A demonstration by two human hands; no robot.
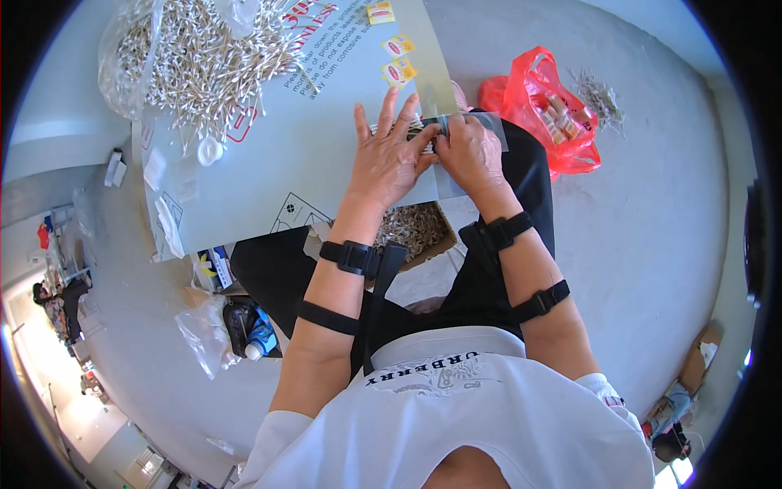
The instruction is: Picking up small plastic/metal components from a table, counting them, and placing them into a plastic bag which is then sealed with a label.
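On the board (318,147), I see the left hand (381,163) over the swab bundle (414,127), fingers splayed; whether it pinches, I cannot tell. I judge the bundle light, stiff, prone to scatter: hold mid-length. The right hand (470,153) clenches thin, likely slippery clear film (495,130); knuckles hide the contact.

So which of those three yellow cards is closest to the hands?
The lowest card, by the left hand; the middle card and top card lie farther off.
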